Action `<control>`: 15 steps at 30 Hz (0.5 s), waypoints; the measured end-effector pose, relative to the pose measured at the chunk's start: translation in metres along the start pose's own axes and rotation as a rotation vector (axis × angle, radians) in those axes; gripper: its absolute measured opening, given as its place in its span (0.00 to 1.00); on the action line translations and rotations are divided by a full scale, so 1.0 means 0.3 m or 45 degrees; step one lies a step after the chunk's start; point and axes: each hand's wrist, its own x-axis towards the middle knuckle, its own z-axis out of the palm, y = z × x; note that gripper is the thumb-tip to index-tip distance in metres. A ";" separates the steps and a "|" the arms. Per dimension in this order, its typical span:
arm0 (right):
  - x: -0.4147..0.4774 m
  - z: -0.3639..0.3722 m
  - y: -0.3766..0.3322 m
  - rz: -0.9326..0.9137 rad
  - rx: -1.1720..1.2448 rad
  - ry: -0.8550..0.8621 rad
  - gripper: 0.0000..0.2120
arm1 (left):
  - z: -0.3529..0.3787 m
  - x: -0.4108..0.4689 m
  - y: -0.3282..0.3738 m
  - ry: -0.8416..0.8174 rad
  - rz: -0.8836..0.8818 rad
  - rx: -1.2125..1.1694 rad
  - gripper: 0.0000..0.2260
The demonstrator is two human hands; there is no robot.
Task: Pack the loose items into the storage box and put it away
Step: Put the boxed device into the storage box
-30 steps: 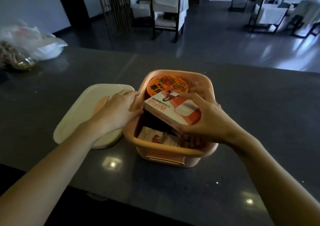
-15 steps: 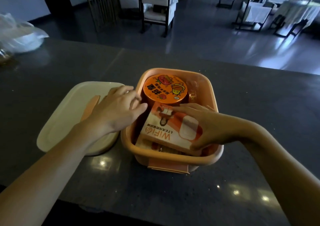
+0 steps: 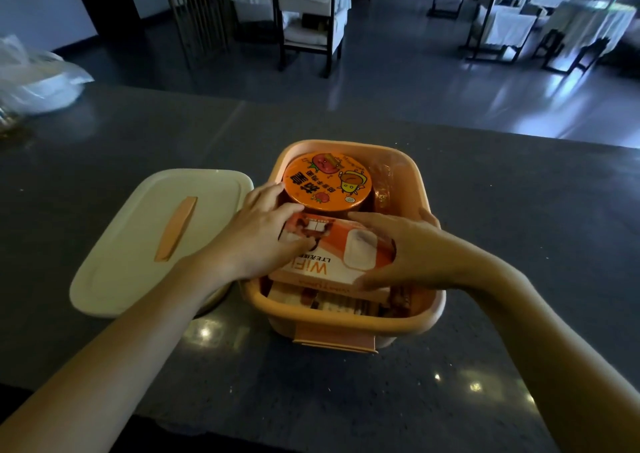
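Hands: left hand (image 3: 258, 234), fingers relaxed, presses WiFi box (image 3: 332, 248); right hand (image 3: 412, 251) grips its near and far edges. Open storage box (image 3: 429, 314) on tabletop (image 3: 519, 210); lid (image 3: 121, 244) just left.

Dim, backlit, wide-angle edge distortion

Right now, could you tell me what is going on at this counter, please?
A person is packing an orange storage box on a dark counter. The left hand presses on the left end of a WiFi carton, while the right hand grips its right end, laying it over packets in the near half of the box. A round noodle tub fills the far half. The cream lid lies off, on the counter left of the box.
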 end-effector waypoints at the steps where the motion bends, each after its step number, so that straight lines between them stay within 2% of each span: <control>1: 0.001 0.006 0.001 -0.010 -0.040 0.002 0.39 | 0.001 -0.001 0.001 0.001 -0.002 0.000 0.34; 5: 0.005 0.020 0.012 0.031 -0.112 0.134 0.36 | 0.004 -0.001 0.005 -0.005 -0.016 0.028 0.41; 10: 0.012 0.064 0.026 0.232 -0.155 0.451 0.38 | 0.014 -0.001 0.016 0.078 -0.026 -0.110 0.40; 15: 0.036 0.091 0.059 0.252 -0.354 0.341 0.43 | 0.024 -0.011 0.042 0.124 -0.003 -0.169 0.32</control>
